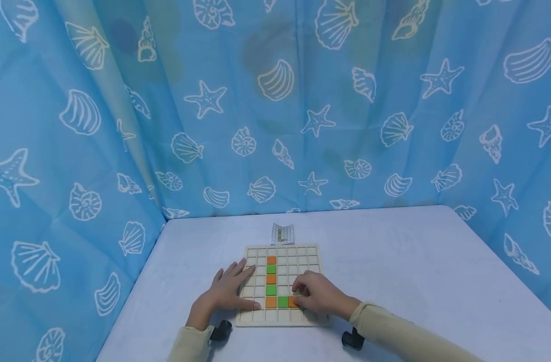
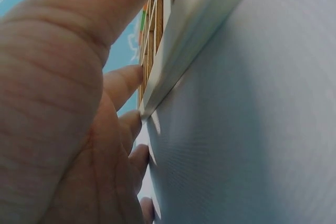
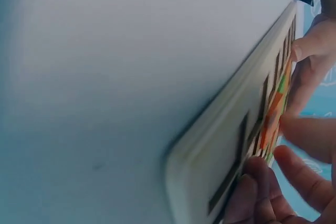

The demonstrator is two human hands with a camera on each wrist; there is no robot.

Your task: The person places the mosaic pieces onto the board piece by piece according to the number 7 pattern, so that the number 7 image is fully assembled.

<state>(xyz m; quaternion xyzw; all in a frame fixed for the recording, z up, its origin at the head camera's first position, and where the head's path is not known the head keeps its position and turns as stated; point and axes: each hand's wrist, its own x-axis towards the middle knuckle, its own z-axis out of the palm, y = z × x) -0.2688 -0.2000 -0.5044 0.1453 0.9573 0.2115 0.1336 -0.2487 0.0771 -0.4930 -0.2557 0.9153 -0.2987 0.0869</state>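
Observation:
A pale wooden grid board (image 1: pixel 255 315) lies on the table. Its column of orange and green square tiles turns right along a lower row, forming an L. My left hand (image 1: pixel 230 289) rests with spread fingers on the board's left side, thumb near the lowest orange tile (image 1: pixel 270 302). Above the row's right end, my right hand (image 1: pixel 318 293) has curled fingers. Its thumb and index finger are at the end orange tile (image 1: pixel 293 301), beside a green tile (image 1: pixel 282 301). In the right wrist view the thumb touches that orange tile (image 3: pixel 270 121); the fingers partly hide it.
Behind the board stands a small folded card (image 1: pixel 282 234) printed with a grid and a coloured pattern. A white cloth covers the table (image 1: pixel 393 261). Blue curtains (image 1: pixel 239 110) with shell prints hang at the back and sides. Black devices (image 1: pixel 353 340) sit at both wrists.

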